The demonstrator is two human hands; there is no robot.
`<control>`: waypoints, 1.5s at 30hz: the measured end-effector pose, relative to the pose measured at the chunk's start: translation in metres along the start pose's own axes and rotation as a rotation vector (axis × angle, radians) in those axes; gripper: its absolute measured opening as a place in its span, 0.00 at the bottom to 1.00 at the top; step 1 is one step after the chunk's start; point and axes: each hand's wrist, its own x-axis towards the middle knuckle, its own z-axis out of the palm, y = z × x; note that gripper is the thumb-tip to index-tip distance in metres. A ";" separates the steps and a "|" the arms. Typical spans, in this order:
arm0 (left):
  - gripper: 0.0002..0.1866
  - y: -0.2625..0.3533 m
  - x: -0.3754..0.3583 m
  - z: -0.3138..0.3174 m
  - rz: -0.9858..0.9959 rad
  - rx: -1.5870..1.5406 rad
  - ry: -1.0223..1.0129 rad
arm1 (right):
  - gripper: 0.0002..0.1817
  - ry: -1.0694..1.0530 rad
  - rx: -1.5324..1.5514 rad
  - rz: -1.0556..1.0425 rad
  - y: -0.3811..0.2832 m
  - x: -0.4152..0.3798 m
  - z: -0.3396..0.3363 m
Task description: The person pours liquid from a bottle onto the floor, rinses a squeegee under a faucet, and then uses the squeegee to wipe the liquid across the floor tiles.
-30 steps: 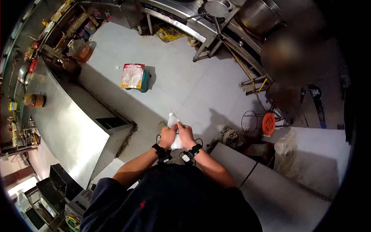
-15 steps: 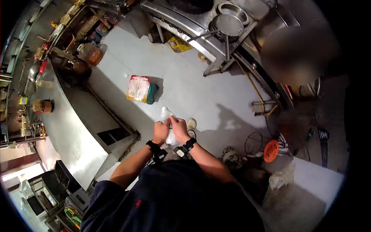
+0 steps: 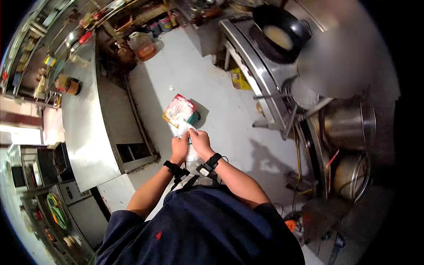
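Note:
Both of my hands hold a white plastic bag in front of my chest. My left hand grips its left side and my right hand grips its right side near the top, where something small and green shows between the fingers. Each wrist wears a black band with a small device. The lower part of the bag is hidden behind my hands.
A steel counter runs along my left. A stove line with a black wok and large steel pots stands to the right. A red-and-white carton lies on the grey floor ahead. Another person, blurred, stands at upper right.
My view has swung to the right, so the stove and pots now fill the right side. My hands keep the same grip on the bag.

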 end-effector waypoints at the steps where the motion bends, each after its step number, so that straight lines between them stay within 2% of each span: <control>1: 0.21 0.005 0.011 -0.005 0.037 -0.032 0.031 | 0.24 -0.002 -0.057 -0.033 -0.013 0.011 0.008; 6: 0.19 0.043 0.062 -0.010 0.141 -0.125 0.123 | 0.26 -0.020 -0.183 -0.134 -0.066 0.064 0.022; 11: 0.21 0.078 0.110 -0.005 0.181 -0.137 0.074 | 0.27 -0.001 -0.230 -0.098 -0.097 0.112 0.024; 14: 0.21 0.092 0.126 -0.004 0.125 -0.097 0.076 | 0.25 -0.014 -0.124 -0.023 -0.099 0.138 0.029; 19: 0.20 0.093 0.166 0.002 0.059 -0.202 0.112 | 0.24 -0.074 -0.160 -0.001 -0.109 0.177 0.036; 21: 0.19 0.098 0.180 -0.003 0.006 -0.179 0.114 | 0.25 -0.089 -0.287 -0.021 -0.118 0.191 0.041; 22: 0.18 0.105 0.190 -0.006 -0.032 -0.165 0.105 | 0.26 -0.069 -0.172 -0.166 -0.114 0.202 0.049; 23: 0.18 0.112 0.202 -0.006 -0.034 -0.152 0.120 | 0.25 -0.039 -0.201 -0.119 -0.114 0.210 0.054; 26: 0.17 0.124 0.221 -0.008 0.128 -0.151 0.116 | 0.24 -0.059 -0.136 -0.106 -0.117 0.235 0.059; 27: 0.17 0.134 0.225 -0.010 0.109 -0.135 0.118 | 0.23 -0.087 -0.144 -0.122 -0.119 0.243 0.058; 29: 0.17 0.152 0.230 -0.014 -0.067 -0.078 0.027 | 0.22 -0.120 -0.148 -0.131 -0.121 0.248 0.051; 31: 0.20 0.158 0.238 -0.012 -0.017 -0.086 0.025 | 0.20 -0.135 -0.181 -0.326 -0.126 0.258 0.049; 32: 0.24 0.159 0.239 -0.009 0.068 -0.085 0.101 | 0.14 -0.191 -0.235 -0.383 -0.127 0.261 0.046; 33: 0.29 0.161 0.238 -0.007 0.154 -0.087 0.175 | 0.14 -0.192 -0.230 -0.379 -0.136 0.260 0.043; 34: 0.35 0.165 0.240 -0.011 0.173 -0.081 0.128 | 0.12 -0.230 -0.264 -0.494 -0.144 0.261 0.040; 36: 0.30 0.166 0.244 -0.013 0.109 -0.309 0.092 | 0.08 -0.357 -0.374 -0.664 -0.158 0.261 0.032; 37: 0.26 0.173 0.244 -0.015 0.069 -0.394 0.052 | 0.08 -0.351 -0.370 -0.662 -0.162 0.262 0.031; 38: 0.16 0.164 0.250 -0.020 0.041 -0.521 -0.053 | 0.09 -0.370 -0.349 -0.779 -0.168 0.261 0.031; 39: 0.11 0.177 0.248 -0.018 0.046 -0.595 -0.033 | 0.09 -0.386 -0.329 -0.896 -0.175 0.262 0.031; 43: 0.11 0.179 0.255 -0.028 -0.031 -0.675 -0.013 | 0.09 -0.500 -0.326 -0.826 -0.194 0.262 0.022; 45: 0.13 0.180 0.254 -0.031 0.007 -0.708 -0.027 | 0.08 -0.466 -0.314 -0.782 -0.197 0.257 0.019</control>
